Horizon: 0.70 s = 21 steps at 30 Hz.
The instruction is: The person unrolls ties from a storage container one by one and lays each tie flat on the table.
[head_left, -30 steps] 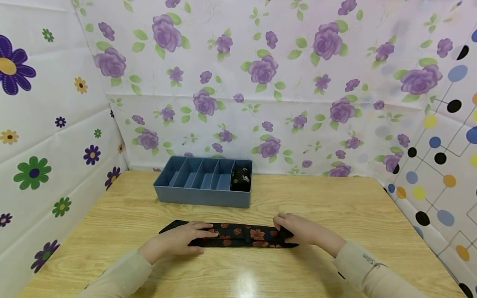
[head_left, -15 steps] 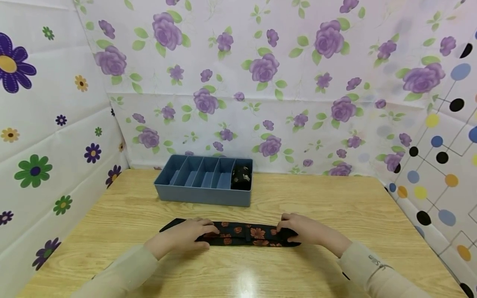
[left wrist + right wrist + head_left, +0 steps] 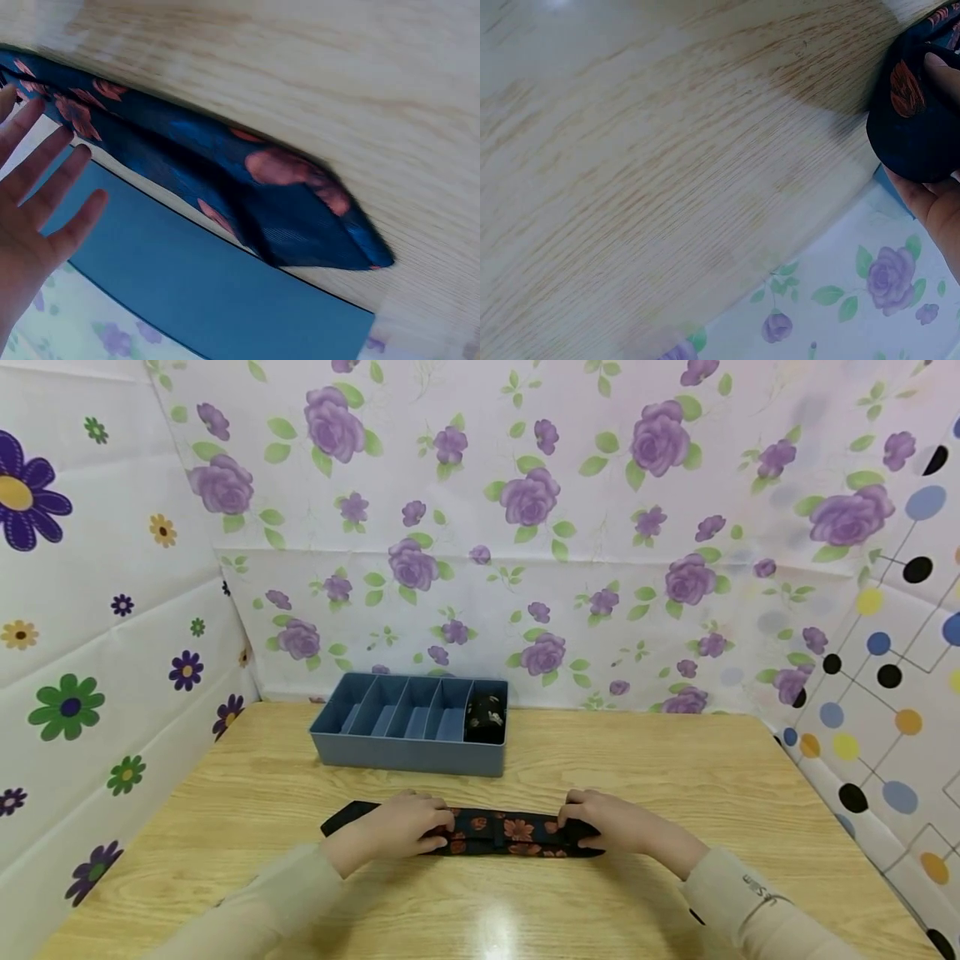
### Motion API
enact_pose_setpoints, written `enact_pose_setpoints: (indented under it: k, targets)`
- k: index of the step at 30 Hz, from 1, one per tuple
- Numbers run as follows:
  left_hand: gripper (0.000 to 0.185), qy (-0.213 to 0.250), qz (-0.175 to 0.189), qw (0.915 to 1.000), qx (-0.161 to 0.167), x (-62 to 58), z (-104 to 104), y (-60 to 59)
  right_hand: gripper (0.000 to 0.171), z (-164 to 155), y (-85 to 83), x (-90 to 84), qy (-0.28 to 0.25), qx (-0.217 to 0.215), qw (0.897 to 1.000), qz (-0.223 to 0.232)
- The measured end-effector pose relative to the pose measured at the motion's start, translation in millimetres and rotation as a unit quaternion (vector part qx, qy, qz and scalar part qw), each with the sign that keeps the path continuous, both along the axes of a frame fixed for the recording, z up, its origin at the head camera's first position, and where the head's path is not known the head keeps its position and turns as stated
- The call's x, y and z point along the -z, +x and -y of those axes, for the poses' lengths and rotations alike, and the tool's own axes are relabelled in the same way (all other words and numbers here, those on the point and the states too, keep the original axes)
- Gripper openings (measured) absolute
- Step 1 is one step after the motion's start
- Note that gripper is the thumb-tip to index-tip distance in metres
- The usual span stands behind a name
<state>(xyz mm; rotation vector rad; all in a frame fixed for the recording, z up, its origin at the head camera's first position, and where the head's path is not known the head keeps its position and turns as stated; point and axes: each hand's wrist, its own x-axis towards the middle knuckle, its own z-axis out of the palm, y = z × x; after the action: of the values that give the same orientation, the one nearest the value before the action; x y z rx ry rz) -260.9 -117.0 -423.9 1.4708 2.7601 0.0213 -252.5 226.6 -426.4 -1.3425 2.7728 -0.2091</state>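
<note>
A dark navy necktie (image 3: 517, 832) with orange flowers lies folded lengthwise across the table, its back loop facing up. Its pointed wide end reaches out to the left, past my left hand (image 3: 405, 827), whose fingers lie over the left-middle part of the tie. In the left wrist view that hand's fingers (image 3: 56, 180) are spread and fairly straight beside the cloth. At the other end, my right hand (image 3: 611, 823) holds the rounded fold. The right wrist view shows the thumb on top of the folded necktie (image 3: 911, 127) and fingers at its far edge.
Behind the tie stands a blue-grey tray (image 3: 408, 755) split into several compartments. A dark rolled cloth (image 3: 486, 718) with a light pattern fills its rightmost compartment. Flowered sheets (image 3: 480, 527) wall in the back of the wooden table (image 3: 637, 760).
My left hand has slid rightward along the necktie toward its middle. The right hand has shifted only slightly right and keeps its hold on the folded end.
</note>
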Motion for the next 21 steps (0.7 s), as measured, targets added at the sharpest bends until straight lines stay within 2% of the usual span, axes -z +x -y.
enact_pose_setpoints:
  k: [2, 7, 11, 16, 21]
  targets:
    - [0.009, 0.005, -0.016, 0.9998, 0.008, 0.6, -6.6, -0.2, 0.027, -0.3, -0.2, 0.7, 0.000, 0.000, 1.000, 0.001]
    - [0.008, 0.009, -0.027, 0.9992, 0.028, -0.4, -26.5, -0.4, 0.025, -2.5, -0.7, 4.8, -0.006, 0.005, 1.000, 0.002]
    - [0.023, -0.002, -0.045, 0.9974, 0.057, 0.5, -44.8, -0.4, 0.025, -6.0, -1.4, 8.2, -0.025, -0.002, 1.000, 0.001]
    - [0.038, -0.012, -0.046, 0.9937, 0.102, 7.8, -65.5, 0.7, 0.025, -8.3, -2.1, 9.7, -0.033, 0.003, 0.999, 0.011]
    - [0.038, -0.030, -0.070, 0.9912, 0.109, 13.7, -74.4, 3.8, 0.024, -6.2, -3.4, 8.1, -0.032, 0.012, 0.999, 0.026]
